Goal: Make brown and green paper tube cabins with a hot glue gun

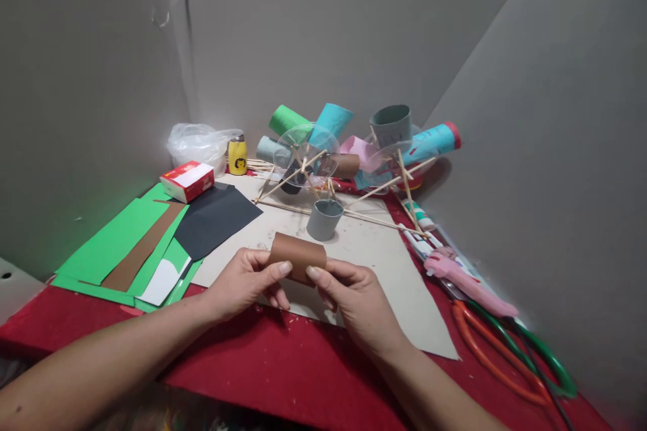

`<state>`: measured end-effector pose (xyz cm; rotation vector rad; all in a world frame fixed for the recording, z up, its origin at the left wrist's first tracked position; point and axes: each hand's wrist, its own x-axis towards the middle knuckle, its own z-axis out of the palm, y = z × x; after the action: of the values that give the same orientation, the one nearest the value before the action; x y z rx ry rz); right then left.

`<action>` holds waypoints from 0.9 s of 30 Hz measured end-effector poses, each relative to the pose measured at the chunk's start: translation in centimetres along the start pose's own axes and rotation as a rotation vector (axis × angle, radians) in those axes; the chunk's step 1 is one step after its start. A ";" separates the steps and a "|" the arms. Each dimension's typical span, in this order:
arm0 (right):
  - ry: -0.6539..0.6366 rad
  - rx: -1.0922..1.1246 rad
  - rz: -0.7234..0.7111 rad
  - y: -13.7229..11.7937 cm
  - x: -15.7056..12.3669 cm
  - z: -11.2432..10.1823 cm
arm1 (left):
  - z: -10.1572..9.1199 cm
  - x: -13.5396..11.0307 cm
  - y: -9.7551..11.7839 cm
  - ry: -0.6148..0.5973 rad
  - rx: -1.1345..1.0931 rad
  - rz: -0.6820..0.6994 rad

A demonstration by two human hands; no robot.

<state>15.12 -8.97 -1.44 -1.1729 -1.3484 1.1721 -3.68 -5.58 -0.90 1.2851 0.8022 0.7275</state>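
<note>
Forearms (126, 358) end in left hand (247, 284) and right hand (360, 300) pinching a brown tube (298, 252).

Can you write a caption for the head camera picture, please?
Left hand and right hand hold a brown tube, with a grey tube standing just beyond.

- Rear wall (328, 27): plain, matte grey surface; spans the upper centre of the view.
- Left wall (85, 81): plain grey; meets the rear wall at a near-vertical corner.
- Right wall (566, 148): plain grey; joins the rear wall along a line that appears diagonal.
- Wall items: a pale, curved, hook-like piece (161, 19) is located near the left corner; exact type unclear.
- Table (227, 363): red top, set into the corner; front edge crosses the lower view.
- Pale panel (23, 293): adjoins the table at far left; contains one dark round hole.
- Area below table: dark, contents indistinct.
- Lighting: dim, diffuse.
</note>
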 end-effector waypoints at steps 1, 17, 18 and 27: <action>0.003 0.001 -0.007 0.0 0.0 0.0 | 0.0 0.0 0.0 -0.004 0.001 0.004; 0.039 0.143 0.010 -0.1 0.6 -0.4 | 0.0 0.2 1.0 -0.010 0.072 0.028; 0.043 0.143 0.002 -0.2 0.6 -0.5 | -0.1 0.2 1.0 -0.012 0.074 0.031; 0.009 0.187 -0.005 -0.6 0.8 -0.5 | -0.1 0.1 0.9 0.016 0.095 0.069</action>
<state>15.57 -8.21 -0.77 -1.0389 -1.2063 1.2594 -3.73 -5.31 -0.04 1.3998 0.8172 0.7630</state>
